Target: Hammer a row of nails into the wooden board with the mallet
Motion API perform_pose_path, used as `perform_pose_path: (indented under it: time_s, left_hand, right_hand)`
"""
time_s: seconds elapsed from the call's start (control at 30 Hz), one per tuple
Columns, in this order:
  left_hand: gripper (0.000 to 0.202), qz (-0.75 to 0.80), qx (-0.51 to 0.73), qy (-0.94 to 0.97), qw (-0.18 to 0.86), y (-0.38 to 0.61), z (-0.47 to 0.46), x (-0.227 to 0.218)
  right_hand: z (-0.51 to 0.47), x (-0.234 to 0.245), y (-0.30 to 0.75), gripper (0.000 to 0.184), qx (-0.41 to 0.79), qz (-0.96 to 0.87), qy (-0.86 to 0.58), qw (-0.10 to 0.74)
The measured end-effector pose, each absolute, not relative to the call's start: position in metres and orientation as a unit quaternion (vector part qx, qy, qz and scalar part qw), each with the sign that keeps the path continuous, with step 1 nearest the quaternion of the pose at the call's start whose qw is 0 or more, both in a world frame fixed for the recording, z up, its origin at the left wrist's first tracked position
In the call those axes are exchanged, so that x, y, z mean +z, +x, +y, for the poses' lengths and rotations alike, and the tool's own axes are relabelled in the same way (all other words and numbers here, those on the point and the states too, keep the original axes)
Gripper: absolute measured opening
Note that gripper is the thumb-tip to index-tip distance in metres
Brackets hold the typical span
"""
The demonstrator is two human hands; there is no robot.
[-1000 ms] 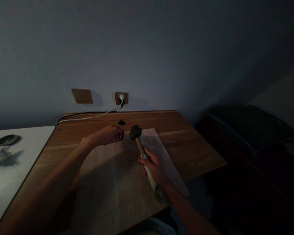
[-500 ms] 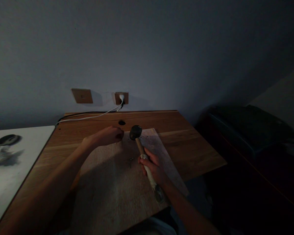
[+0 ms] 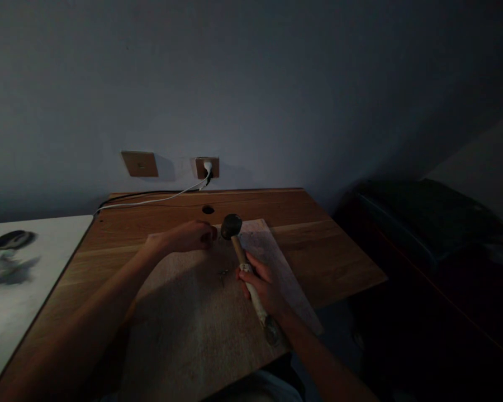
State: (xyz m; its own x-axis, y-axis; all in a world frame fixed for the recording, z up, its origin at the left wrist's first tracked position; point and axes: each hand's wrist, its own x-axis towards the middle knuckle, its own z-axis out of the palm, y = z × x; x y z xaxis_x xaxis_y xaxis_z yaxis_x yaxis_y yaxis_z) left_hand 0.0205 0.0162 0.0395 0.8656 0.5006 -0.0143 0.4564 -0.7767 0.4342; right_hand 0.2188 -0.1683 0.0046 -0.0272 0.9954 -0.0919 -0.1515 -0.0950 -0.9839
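My right hand point(image 3: 264, 285) is wrapped round the pale handle of a mallet point(image 3: 232, 226), whose dark round head points away from me. It is held over the far part of a wooden board point(image 3: 184, 329). Just left of the mallet head, my left hand point(image 3: 195, 234) has its fingers curled together near the board's far edge. Whatever they hold, if anything, is hidden in the dim light. Some small thin pieces, perhaps nails point(image 3: 223, 273), lie on the board between my hands.
Beneath the board is a wooden table point(image 3: 335, 251) with a cable hole point(image 3: 208, 209). White and black cables point(image 3: 163, 199) run along the wall to a socket point(image 3: 207, 167). At left, a white tabletop point(image 3: 62, 240) bears a dark round object point(image 3: 14, 239). Dark bulky things point(image 3: 427, 223) stand at right.
My left hand has shifted slightly to the right, closer to the mallet head. The mallet and my right hand have hardly moved.
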Motion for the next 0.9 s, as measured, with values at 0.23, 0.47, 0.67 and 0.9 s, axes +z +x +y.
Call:
perform_pose_path:
  time_s: [0.23,0.47,0.67,0.9]
  left_hand:
    - [0.014,0.290,0.059,0.936,0.191,0.014,0.027,0.036]
    - [0.014,0.336,0.047,0.928,0.154,0.014,0.023,0.039]
    - [0.012,0.313,0.064,0.930,0.181,0.014,0.023,0.039]
    - [0.023,0.264,0.088,0.930,0.241,0.015,0.025,0.032]
  right_hand:
    - [-0.169,0.005,0.220,0.031,0.555,-0.451,-0.482,0.507]
    - [-0.169,0.000,0.221,0.041,0.557,-0.451,-0.477,0.508]
    - [-0.169,0.003,0.220,0.046,0.561,-0.443,-0.480,0.508]
    - [-0.169,0.000,0.220,0.042,0.560,-0.447,-0.476,0.510]
